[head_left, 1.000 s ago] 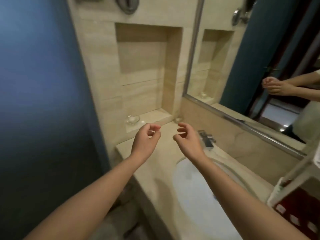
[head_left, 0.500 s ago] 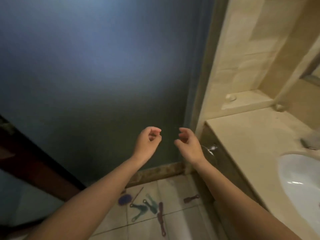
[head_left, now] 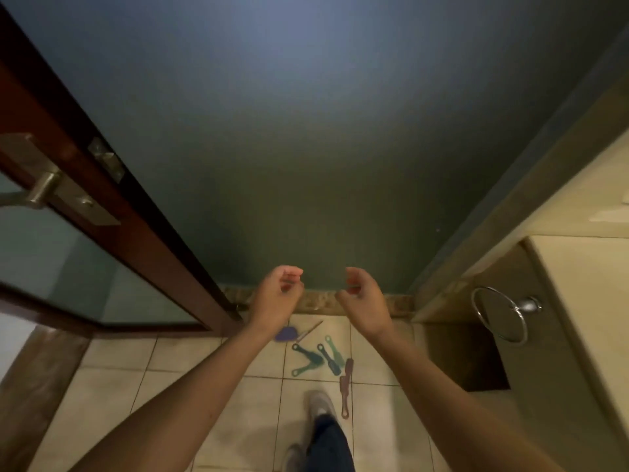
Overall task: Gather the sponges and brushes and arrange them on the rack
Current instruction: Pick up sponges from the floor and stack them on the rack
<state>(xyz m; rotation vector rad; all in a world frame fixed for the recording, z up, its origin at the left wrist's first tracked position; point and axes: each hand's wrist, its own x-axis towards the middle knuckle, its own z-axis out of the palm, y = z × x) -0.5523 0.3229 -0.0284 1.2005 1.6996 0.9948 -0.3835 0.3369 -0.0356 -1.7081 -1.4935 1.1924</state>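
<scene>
At the bottom centre of the frame a dark trouser leg [head_left: 328, 444] ends in a pale shoe [head_left: 320, 403] on the tiled floor [head_left: 112, 396]. Just above the shoe lie the brushes: a reddish-brown brush [head_left: 345, 386] lying lengthwise, then a loose cluster of green and dark brushes [head_left: 318, 357], then a thin stick [head_left: 309, 331] beside a purple item [head_left: 286, 334] (sponge or brush, too blurred to say). Both bare forearms reach up from the lower corners. The left hand [head_left: 277, 301] and right hand [head_left: 362, 301] hang in the middle of the frame, apart, palms facing, fingers loosely curled, holding nothing. Behind them runs a blue-grey wall [head_left: 306, 148]. A wooden door [head_left: 112, 206] with a metal handle [head_left: 44, 190] fills the left, and a towel ring [head_left: 500, 315] hangs below the beige tabletop [head_left: 585, 284] at right.
</scene>
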